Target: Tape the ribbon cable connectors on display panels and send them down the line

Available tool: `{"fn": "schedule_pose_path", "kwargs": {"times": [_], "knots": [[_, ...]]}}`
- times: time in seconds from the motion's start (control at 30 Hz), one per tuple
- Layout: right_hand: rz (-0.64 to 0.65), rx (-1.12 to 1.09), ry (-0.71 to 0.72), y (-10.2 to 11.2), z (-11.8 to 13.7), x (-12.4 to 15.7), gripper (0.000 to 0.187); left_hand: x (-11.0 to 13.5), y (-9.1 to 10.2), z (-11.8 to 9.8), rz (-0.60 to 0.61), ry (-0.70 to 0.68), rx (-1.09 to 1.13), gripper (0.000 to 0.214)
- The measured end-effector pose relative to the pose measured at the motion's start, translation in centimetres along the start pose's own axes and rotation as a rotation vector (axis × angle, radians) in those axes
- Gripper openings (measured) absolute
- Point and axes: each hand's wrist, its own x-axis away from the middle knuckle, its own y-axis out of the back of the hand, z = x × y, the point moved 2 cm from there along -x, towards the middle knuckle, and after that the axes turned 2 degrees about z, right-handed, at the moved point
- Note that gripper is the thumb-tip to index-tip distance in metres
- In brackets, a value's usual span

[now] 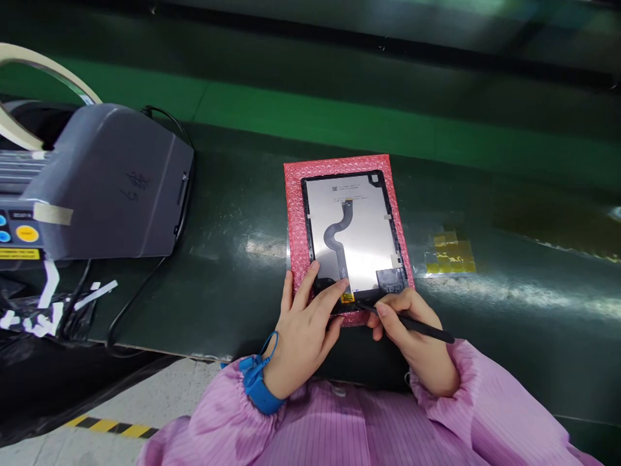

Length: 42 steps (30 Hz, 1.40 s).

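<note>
Your left hand (301, 331) lay spread and open across the near left corner of the silver-backed, black-framed rectangular tablet panel (369, 233), while your right hand (413, 325) gripped a slim black pen-like tool (427, 329), its tip just beside the amber connector (347, 298) at the panel's near edge. The panel rested on a pink bubble-wrap sheet (297, 207) on the dark green tabletop (233, 207) before you. Its long axis ran away from you, the far end leaning slightly left; a dark grey ribbon cable (332, 238) snaked along it towards you. Your left fingers partly hid that near corner. Yellow film pieces (453, 257) lay to the right; a bulky grey machine (116, 194) stood well apart, left.
</note>
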Motion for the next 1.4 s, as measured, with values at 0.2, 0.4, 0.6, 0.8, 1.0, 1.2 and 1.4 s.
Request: {"fn": "schedule_pose_path", "kwargs": {"times": [0.2, 0.4, 0.6, 0.8, 1.0, 1.2, 1.4], "knots": [[-0.005, 0.048, -0.007, 0.13, 0.21, 0.0, 0.024, 0.06, -0.09, 0.02, 0.0, -0.004, -0.004, 0.047], [-0.013, 0.059, -0.032, 0.2, 0.09, 0.17, 0.024, 0.08, -0.05, 0.05, 0.004, -0.001, 0.004, 0.048], [-0.009, 0.013, -0.007, 0.18, -0.11, 0.19, 0.022, 0.04, -0.06, 0.05, 0.016, 0.006, 0.005, 0.049], [-0.008, 0.028, -0.002, 0.09, 0.05, 0.08, 0.022, 0.07, -0.09, 0.08, 0.016, 0.01, 0.007, 0.048], [-0.024, 0.095, 0.004, 0.01, 0.42, 0.0, 0.024, 0.05, -0.05, 0.07, 0.021, 0.02, 0.018, 0.049], [-0.029, 0.118, -0.013, 0.05, 0.4, 0.12, 0.022, 0.12, -0.01, 0.09, 0.025, 0.015, 0.028, 0.05], [-0.034, 0.132, -0.011, 0.14, 0.55, 0.08, 0.024, 0.06, 0.01, 0.01, 0.024, 0.012, 0.016, 0.049]]}}
